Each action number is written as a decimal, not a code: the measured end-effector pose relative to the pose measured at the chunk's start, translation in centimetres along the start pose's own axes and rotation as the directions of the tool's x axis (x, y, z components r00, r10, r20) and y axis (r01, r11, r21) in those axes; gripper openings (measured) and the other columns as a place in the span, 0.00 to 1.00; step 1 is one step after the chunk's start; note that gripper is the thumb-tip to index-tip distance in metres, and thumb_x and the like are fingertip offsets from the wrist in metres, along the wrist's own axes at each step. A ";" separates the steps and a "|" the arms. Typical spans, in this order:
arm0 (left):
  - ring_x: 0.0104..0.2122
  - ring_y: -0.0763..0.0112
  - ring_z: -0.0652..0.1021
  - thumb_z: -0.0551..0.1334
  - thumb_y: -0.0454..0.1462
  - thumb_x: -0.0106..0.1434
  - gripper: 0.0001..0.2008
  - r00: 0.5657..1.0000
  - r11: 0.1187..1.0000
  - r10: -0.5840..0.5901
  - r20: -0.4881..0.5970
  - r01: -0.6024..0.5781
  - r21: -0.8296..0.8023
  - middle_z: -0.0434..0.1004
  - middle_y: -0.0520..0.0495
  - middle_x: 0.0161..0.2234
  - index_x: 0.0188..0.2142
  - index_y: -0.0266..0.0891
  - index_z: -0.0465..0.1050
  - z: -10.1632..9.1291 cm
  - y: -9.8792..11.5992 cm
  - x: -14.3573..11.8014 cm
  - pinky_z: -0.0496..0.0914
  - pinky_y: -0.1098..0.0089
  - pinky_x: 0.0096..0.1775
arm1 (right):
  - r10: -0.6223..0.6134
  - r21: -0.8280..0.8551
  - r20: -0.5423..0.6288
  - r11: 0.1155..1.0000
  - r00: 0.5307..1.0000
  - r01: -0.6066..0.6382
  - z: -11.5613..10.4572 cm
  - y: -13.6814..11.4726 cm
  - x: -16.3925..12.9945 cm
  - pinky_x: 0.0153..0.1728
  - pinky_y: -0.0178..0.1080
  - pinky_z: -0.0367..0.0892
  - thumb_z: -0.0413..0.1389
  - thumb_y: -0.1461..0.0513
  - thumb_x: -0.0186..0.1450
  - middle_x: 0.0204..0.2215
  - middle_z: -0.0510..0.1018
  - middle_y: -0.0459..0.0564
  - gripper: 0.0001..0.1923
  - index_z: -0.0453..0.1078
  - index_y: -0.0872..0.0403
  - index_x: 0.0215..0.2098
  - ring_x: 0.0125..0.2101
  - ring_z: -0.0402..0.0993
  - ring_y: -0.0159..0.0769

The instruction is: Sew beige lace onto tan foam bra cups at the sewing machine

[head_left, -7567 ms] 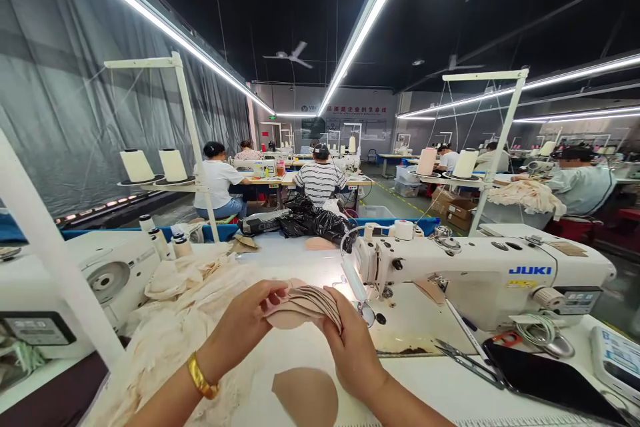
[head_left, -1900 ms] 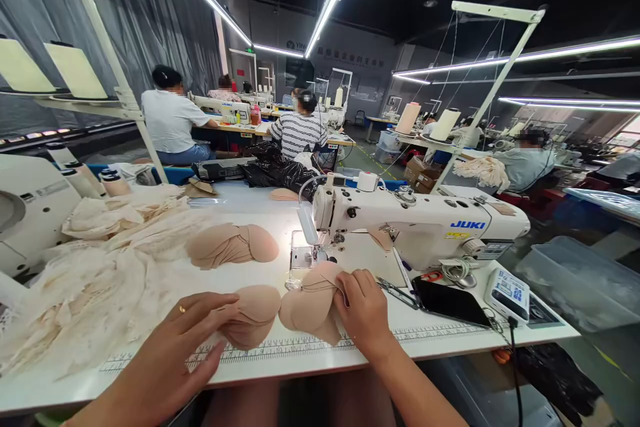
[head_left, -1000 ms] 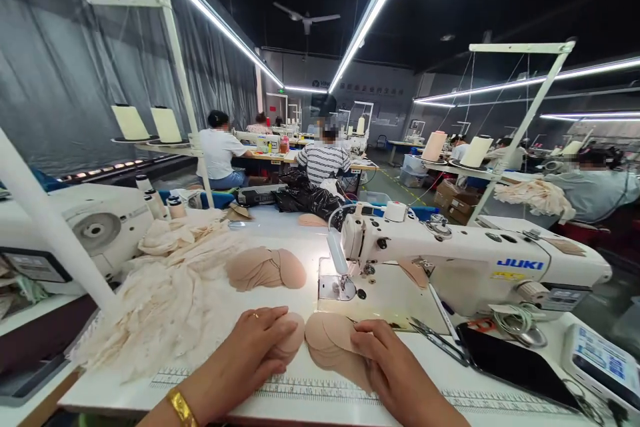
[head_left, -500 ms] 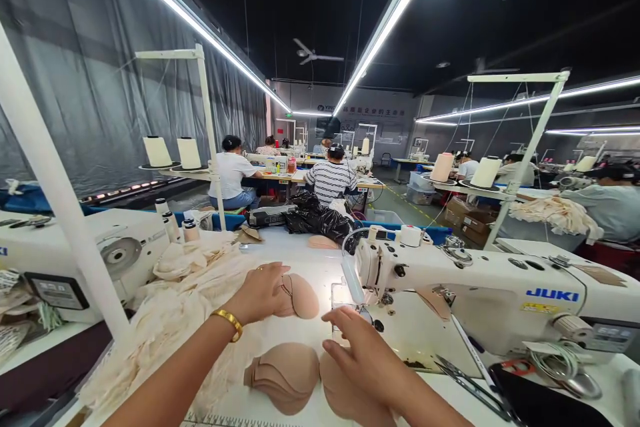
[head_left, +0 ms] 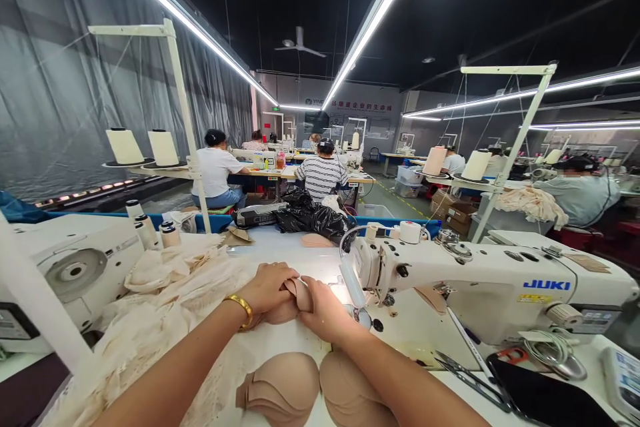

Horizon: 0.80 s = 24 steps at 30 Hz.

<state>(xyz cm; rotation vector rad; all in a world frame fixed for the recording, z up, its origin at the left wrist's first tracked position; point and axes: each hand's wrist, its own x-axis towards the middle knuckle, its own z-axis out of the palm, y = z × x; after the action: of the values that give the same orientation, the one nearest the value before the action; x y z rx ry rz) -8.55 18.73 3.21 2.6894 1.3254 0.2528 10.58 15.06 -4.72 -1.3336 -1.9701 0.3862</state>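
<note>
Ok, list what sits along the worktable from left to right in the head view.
White machine → thread cones → cream lace pile → left hand → right hand, both on a beige cup stack → Juki sewing machine → black phone.

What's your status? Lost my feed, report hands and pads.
Left hand and right hand both gripping far pad stack. Two stacks near edge. Sewing machine right.

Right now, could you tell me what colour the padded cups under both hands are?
The padded cups are plain beige-pink, clearest in the head view.
</note>
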 end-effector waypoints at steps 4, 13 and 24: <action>0.48 0.55 0.79 0.57 0.36 0.67 0.14 0.996 0.998 0.061 -0.058 -0.063 -0.029 0.84 0.45 0.45 0.44 0.45 0.81 -0.2 0.4 0.7 0.67 0.57 0.52 | 0.018 0.038 -0.079 0.999 0.997 -0.015 -0.6 0.4 0.4 0.35 0.38 0.67 0.53 0.74 0.54 0.35 0.81 0.49 0.26 0.70 0.51 0.49 0.35 0.77 0.42; 0.42 0.60 0.80 0.56 0.38 0.69 0.11 0.980 0.971 0.059 -0.191 -0.101 -0.218 0.82 0.47 0.40 0.40 0.43 0.78 -1.7 2.4 -2.5 0.73 0.62 0.45 | 0.088 0.243 -0.124 0.968 0.988 -0.056 -2.7 -2.1 -3.2 0.30 0.35 0.68 0.52 0.68 0.63 0.33 0.77 0.43 0.13 0.68 0.48 0.44 0.31 0.76 0.38; 0.46 0.59 0.83 0.63 0.43 0.65 0.17 0.999 0.684 -0.045 -0.007 0.026 -0.729 0.86 0.48 0.48 0.52 0.45 0.82 -1.0 5.0 -9.1 0.79 0.65 0.46 | 0.300 0.487 0.102 0.816 0.948 -0.311 -8.1 -5.2 -10.1 0.35 0.38 0.67 0.52 0.65 0.62 0.31 0.75 0.40 0.06 0.66 0.49 0.38 0.31 0.78 0.38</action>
<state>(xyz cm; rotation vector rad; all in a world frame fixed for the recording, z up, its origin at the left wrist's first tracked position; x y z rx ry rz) -10.34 8.47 4.30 1.9693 0.9771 0.6563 14.81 2.66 0.14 -1.2931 -1.5128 0.9967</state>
